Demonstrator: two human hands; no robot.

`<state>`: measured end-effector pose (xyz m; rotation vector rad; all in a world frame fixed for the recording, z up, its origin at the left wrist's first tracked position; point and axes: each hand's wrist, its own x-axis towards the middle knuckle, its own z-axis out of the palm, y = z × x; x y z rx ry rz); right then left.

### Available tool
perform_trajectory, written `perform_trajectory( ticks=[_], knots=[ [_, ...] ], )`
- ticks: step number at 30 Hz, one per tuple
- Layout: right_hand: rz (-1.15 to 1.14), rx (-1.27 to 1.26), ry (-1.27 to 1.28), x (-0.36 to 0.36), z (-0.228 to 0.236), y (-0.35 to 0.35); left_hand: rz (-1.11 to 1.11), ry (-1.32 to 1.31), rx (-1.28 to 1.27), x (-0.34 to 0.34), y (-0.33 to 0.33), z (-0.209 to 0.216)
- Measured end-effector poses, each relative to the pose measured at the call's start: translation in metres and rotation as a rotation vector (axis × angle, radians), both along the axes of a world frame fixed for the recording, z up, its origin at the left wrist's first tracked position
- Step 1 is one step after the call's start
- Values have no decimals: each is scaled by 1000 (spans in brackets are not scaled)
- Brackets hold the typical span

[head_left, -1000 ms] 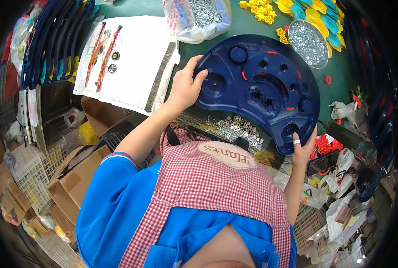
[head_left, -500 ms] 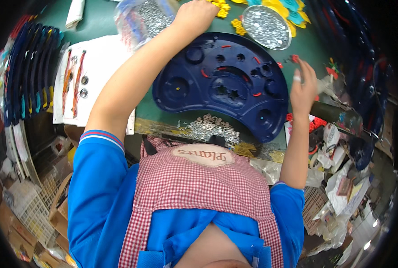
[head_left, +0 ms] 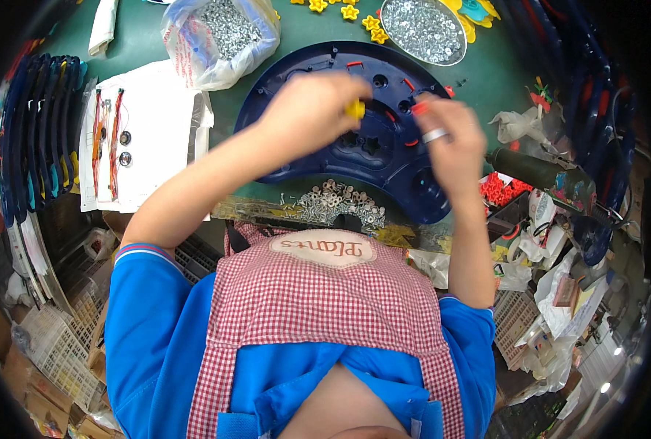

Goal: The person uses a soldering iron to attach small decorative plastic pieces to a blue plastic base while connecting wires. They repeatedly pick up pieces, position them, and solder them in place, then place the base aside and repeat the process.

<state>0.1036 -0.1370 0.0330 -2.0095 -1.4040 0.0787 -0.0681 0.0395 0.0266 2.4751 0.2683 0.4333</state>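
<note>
A dark blue curved plastic panel (head_left: 281, 139) lies in front of me, with round and star-shaped recesses and several small red strips in it. Over its middle, my left hand (head_left: 314, 110) is closed on a small yellow piece (head_left: 355, 110), perhaps a star, blurred by motion. My right hand (head_left: 453, 135), with a white band on one finger, is above the panel's right side. Its fingers pinch a small red piece (head_left: 419, 108); the exact shape is smeared. Yellow plastic stars (head_left: 350, 12) lie beyond the panel's far edge.
Screws and washers are heaped (head_left: 340, 205) at the near table edge. A plastic bag of screws (head_left: 227, 36) stands far left, a round dish of metal parts (head_left: 424, 31) far right. White sheets with wired parts (head_left: 143, 132) lie left; red pieces (head_left: 502, 190) and a dark green bar (head_left: 541, 174) right.
My left hand has come back from the yellow stars to above the panel, carrying a yellow piece. My right hand has moved left from beside the panel to over it with a red piece.
</note>
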Motion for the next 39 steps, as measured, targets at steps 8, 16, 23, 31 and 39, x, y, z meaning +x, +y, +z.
perform_trajectory(
  ticks=[8,16,23,31,39],
  knots=[
    [161,-146,-39,-48,-26,-8,-99,-93,227,-31,-24,-33],
    [161,-211,-119,-48,-32,-1,17,26,210,-19,-31,-32],
    [244,42,27,-84,-11,-37,26,-131,202,-46,-37,-17],
    [150,-558,8,-122,-41,-44,-233,272,142,-89,-82,-27],
    [153,-86,-59,-72,0,-20,-99,304,-282,-80,-73,1]
  ],
)
